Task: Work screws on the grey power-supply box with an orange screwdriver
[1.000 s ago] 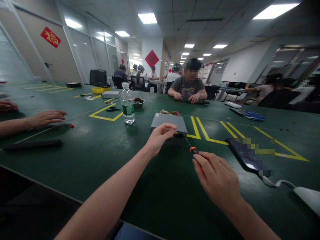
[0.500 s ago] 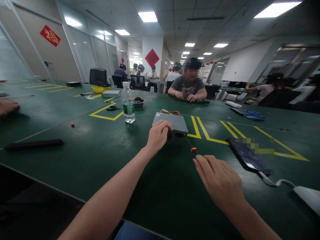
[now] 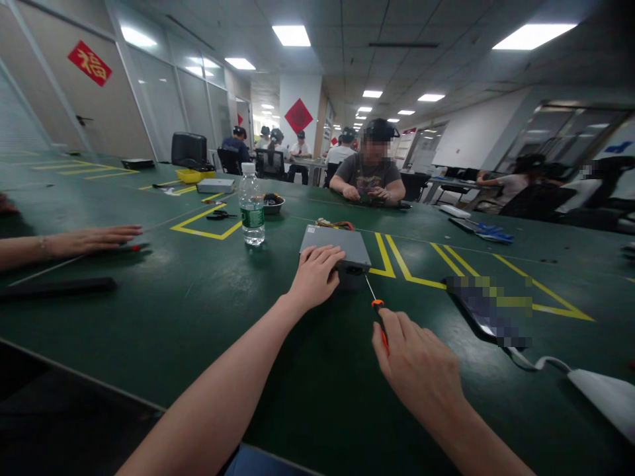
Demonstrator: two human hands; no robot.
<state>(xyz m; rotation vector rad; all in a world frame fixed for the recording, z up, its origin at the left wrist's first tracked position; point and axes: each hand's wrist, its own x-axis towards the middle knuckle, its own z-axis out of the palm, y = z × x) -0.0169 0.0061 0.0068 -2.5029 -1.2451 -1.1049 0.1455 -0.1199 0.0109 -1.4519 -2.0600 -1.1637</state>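
Grey metal box (image 3: 344,243) on table (image 3: 307,396), coloured cables (image 3: 335,225) bunched at its far side. Left hand (image 3: 317,276) laid over near top edge, fingers slightly apart, apparently steadying it. Right hand (image 3: 421,360): fingers clamped on screwdriver (image 3: 378,304), tip at near right corner; whether seated in screw, cannot tell. Progress, as judged: casing looks closed, no part seen lifted off; screwdriver work at that corner looks unfinished.

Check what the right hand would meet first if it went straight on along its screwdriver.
Leading with the slim orange-and-black screwdriver, the right hand would likely meet the grey metal box first, near its front right corner. Depth is unclear; the tip may already touch it.
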